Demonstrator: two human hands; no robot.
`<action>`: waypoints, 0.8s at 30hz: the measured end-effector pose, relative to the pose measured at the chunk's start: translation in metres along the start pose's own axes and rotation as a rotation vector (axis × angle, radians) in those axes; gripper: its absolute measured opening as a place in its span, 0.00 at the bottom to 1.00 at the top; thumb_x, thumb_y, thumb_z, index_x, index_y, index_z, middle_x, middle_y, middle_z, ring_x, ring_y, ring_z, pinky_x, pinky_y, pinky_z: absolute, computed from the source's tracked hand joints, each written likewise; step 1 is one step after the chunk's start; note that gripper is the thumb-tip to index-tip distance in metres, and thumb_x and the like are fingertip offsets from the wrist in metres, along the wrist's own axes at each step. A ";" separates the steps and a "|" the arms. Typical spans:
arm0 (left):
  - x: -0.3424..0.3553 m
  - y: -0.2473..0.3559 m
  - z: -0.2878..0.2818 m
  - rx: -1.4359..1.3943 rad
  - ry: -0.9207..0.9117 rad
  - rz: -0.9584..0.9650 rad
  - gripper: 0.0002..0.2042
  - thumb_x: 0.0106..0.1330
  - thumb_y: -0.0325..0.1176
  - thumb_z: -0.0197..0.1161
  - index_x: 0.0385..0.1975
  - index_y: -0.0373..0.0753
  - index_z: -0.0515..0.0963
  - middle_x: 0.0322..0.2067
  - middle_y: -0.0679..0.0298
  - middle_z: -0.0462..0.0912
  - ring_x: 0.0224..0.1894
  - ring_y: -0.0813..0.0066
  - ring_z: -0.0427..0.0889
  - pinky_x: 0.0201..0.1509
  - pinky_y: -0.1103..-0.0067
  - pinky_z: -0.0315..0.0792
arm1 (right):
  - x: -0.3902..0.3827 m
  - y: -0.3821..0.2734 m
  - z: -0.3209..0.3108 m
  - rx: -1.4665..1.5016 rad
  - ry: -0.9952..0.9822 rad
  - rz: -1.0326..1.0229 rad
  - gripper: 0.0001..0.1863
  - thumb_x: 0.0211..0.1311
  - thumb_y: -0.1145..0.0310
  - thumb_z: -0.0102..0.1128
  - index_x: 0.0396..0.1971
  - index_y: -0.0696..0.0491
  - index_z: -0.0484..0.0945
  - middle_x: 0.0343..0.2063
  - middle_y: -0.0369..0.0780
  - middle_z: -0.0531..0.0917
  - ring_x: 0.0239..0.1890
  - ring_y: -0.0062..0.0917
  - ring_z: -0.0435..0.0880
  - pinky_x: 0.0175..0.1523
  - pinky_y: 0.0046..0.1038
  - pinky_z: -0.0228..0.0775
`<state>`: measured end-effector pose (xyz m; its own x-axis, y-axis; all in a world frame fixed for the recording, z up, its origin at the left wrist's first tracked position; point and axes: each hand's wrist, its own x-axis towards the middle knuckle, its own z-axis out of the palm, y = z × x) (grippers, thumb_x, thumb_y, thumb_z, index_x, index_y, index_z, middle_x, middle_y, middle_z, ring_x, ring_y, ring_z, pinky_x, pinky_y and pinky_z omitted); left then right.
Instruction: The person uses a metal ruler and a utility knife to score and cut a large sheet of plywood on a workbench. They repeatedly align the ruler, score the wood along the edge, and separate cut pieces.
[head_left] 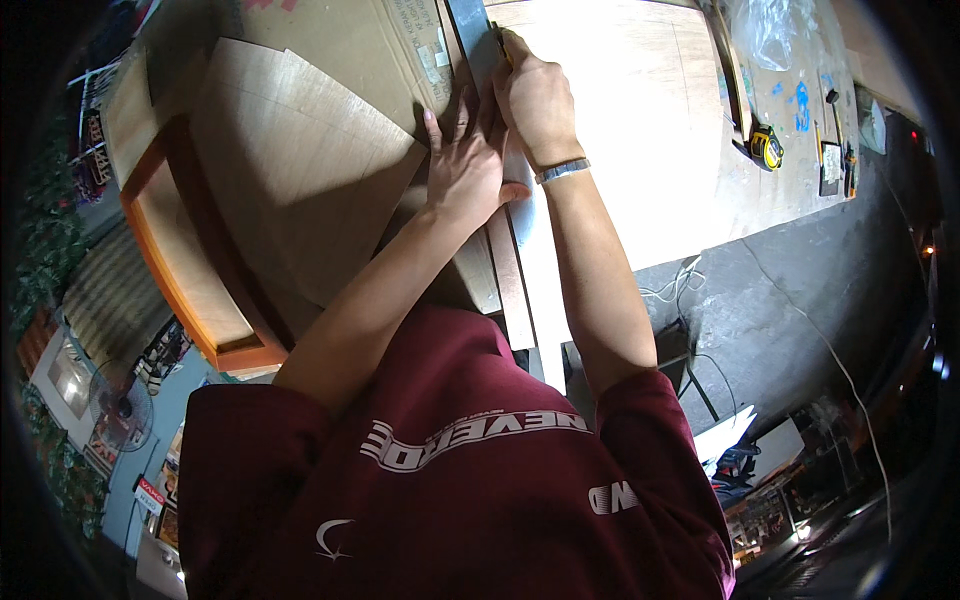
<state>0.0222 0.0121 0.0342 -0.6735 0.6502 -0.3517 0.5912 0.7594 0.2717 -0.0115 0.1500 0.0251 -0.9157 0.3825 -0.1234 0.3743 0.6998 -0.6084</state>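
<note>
From where I watch, the metal straightedge (pixel 527 228) lies under the person's hands, its long axis going away from the shirt (pixel 470 480) to the upper edge of view, leaning a little to the left. The left hand (pixel 468 178) is open, with fingers spread and palm down, and it presses over the straightedge; its thumb reaches across the metal. The right hand (pixel 537 105) is closed around a slim yellow and dark cutter (pixel 501 42), which points forward beside the straightedge; the blade I cannot make out.

The worktable (pixel 795 182) carries a wide pale board (pixel 640 130), strongly lit, to the right. On the left are brown cardboard (pixel 350 40) and a plywood sheet (pixel 300 150), with an orange frame (pixel 186 300) near the left edge. A yellow tape measure (pixel 766 147) and a clear plastic bag (pixel 770 32) rest at the far right.

Past the table's near right edge I see grey floor (pixel 770 270) and a thin cable. For moving, the right forearm has the broad board face beside it — the left one passes closer to sheets and frame.
</note>
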 end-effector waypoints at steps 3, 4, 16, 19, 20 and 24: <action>-0.001 0.000 0.000 -0.050 0.025 -0.010 0.59 0.47 0.65 0.74 0.78 0.41 0.56 0.80 0.52 0.48 0.82 0.48 0.42 0.77 0.33 0.35 | 0.000 -0.005 -0.003 -0.004 -0.028 0.050 0.23 0.64 0.71 0.56 0.61 0.48 0.80 0.33 0.56 0.87 0.39 0.52 0.88 0.47 0.47 0.83; -0.001 -0.001 0.000 -0.057 0.035 -0.008 0.59 0.47 0.65 0.74 0.78 0.40 0.55 0.79 0.52 0.48 0.82 0.47 0.43 0.77 0.33 0.35 | 0.001 -0.007 -0.004 -0.004 -0.028 0.057 0.23 0.65 0.71 0.57 0.60 0.48 0.81 0.33 0.56 0.87 0.39 0.52 0.88 0.47 0.47 0.83; -0.001 -0.004 -0.004 -0.066 0.007 -0.003 0.64 0.46 0.61 0.77 0.80 0.42 0.46 0.80 0.55 0.47 0.82 0.47 0.42 0.75 0.29 0.34 | -0.017 -0.020 -0.010 -0.029 -0.034 0.137 0.18 0.70 0.65 0.56 0.56 0.47 0.84 0.33 0.55 0.87 0.38 0.51 0.88 0.44 0.45 0.84; 0.000 -0.005 -0.003 -0.063 0.011 -0.021 0.64 0.46 0.62 0.77 0.80 0.42 0.46 0.81 0.57 0.44 0.82 0.48 0.40 0.74 0.29 0.35 | -0.050 -0.014 -0.014 -0.005 -0.037 0.147 0.17 0.73 0.62 0.56 0.56 0.48 0.83 0.28 0.54 0.87 0.35 0.50 0.89 0.40 0.45 0.84; 0.000 -0.006 0.000 -0.063 0.061 0.001 0.65 0.45 0.63 0.76 0.80 0.41 0.46 0.82 0.60 0.42 0.82 0.49 0.39 0.74 0.28 0.36 | -0.060 -0.013 -0.015 -0.012 -0.041 0.164 0.17 0.73 0.62 0.57 0.57 0.48 0.83 0.27 0.54 0.86 0.33 0.50 0.89 0.39 0.45 0.84; 0.002 -0.006 0.001 -0.021 0.025 -0.013 0.65 0.46 0.55 0.81 0.81 0.43 0.43 0.82 0.64 0.37 0.83 0.53 0.37 0.73 0.28 0.39 | -0.105 0.001 -0.018 0.008 -0.058 0.200 0.19 0.72 0.62 0.60 0.60 0.47 0.81 0.23 0.54 0.84 0.29 0.49 0.88 0.34 0.45 0.82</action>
<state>0.0176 0.0089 0.0314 -0.6919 0.6404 -0.3334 0.5730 0.7680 0.2860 0.0878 0.1213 0.0520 -0.8304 0.4774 -0.2874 0.5483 0.6083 -0.5738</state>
